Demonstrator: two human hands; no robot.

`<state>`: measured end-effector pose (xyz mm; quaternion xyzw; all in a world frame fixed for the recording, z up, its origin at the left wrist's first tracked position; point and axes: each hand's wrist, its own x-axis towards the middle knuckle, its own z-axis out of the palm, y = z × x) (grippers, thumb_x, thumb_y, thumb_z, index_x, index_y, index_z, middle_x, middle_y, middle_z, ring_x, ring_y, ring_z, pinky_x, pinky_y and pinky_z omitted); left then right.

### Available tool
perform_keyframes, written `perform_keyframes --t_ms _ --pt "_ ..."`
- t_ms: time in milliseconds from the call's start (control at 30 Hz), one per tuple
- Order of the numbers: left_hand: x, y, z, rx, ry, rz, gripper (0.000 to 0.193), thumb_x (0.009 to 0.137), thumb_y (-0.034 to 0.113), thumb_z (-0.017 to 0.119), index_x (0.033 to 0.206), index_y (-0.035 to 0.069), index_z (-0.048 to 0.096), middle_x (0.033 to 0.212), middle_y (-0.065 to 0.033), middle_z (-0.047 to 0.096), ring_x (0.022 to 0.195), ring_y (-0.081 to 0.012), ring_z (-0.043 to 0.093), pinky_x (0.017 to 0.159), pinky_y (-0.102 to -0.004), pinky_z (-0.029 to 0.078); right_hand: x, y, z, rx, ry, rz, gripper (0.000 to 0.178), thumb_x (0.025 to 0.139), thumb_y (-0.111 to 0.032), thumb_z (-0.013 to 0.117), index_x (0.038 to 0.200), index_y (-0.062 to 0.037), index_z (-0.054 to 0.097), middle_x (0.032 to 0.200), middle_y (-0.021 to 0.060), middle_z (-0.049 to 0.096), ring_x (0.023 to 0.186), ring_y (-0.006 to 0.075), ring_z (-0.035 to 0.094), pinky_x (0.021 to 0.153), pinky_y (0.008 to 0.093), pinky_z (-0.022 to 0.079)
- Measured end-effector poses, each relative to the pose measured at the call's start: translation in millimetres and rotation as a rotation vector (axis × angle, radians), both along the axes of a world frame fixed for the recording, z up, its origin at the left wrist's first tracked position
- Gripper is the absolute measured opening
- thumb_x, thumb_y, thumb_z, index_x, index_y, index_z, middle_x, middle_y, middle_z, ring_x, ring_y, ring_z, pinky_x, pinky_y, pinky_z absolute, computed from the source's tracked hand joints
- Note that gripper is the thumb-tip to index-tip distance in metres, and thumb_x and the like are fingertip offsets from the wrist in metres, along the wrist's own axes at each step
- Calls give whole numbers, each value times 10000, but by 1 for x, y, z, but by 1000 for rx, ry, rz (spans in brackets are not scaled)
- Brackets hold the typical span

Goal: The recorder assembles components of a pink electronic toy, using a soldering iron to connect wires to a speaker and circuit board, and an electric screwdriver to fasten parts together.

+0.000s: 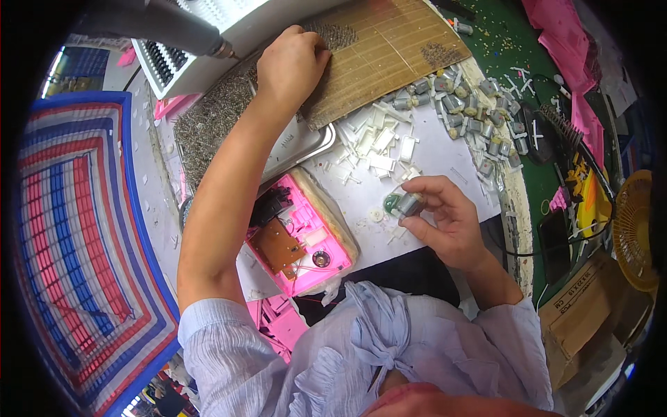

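My hands are well apart. My right hand pinches a small silver motor between thumb and fingers, over the white top of the bench, with a round green piece at its left side; whether the two are joined I cannot tell. My left hand is at the cardboard sheet, fingers curled beside a small heap of screws; I cannot tell whether one is caught in the fingertips.

To do this well, I think a light grip on the motor's metal can serves best, leaving its end free. From the heap I want one screw only, pinched by its head. My knuckles need to clear the bit of the electric screwdriver, and my left forearm should lift well over the pink housing, where a sleeve could snag the wires
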<state>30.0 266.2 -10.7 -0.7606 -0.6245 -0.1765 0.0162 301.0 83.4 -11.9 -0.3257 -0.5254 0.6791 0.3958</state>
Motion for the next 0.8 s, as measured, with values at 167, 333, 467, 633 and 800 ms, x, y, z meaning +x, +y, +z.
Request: perform_keyframes --t_ms 167,333,467,633,800 --pt "-8 4 -8 2 -46 39 208 870 257 756 970 76 773 1029 -145 711 960 -377 675 860 -460 539 5 -3 3 18 -35 -22 429 925 32 707 1328 7 565 1086 57 663 987 106 633 853 258 492" --pt "0 3 -6 69 46 16 160 864 183 710 901 32 747 944 -177 673 947 -386 666 848 -482 535 14 -2 10 8 -25 -91 448 926 35 707 1343 5 549 1108 59 669 1015 110 626 880 267 489" --pt "0 7 3 -33 39 37 183 858 197 723 884 20 760 940 -217 711 950 -418 681 856 -493 550 20 -4 13 36 -45 -98 446 930 35 703 1346 7 545 1123 63 671 1016 111 626 884 267 489" --pt "2 14 -2 -27 100 35 185 849 169 668 855 0 741 891 -250 714 912 -425 696 829 -515 553 19 -8 12 72 -62 -133 443 931 21 705 1346 12 548 1109 55 678 993 103 629 867 260 487" --pt "-4 6 2 234 26 -70 176 851 155 644 819 -2 716 873 -243 709 875 -441 689 812 -501 559 24 0 12 248 -467 -82 385 906 -3 689 1284 -30 626 912 38 673 853 113 631 761 281 488"
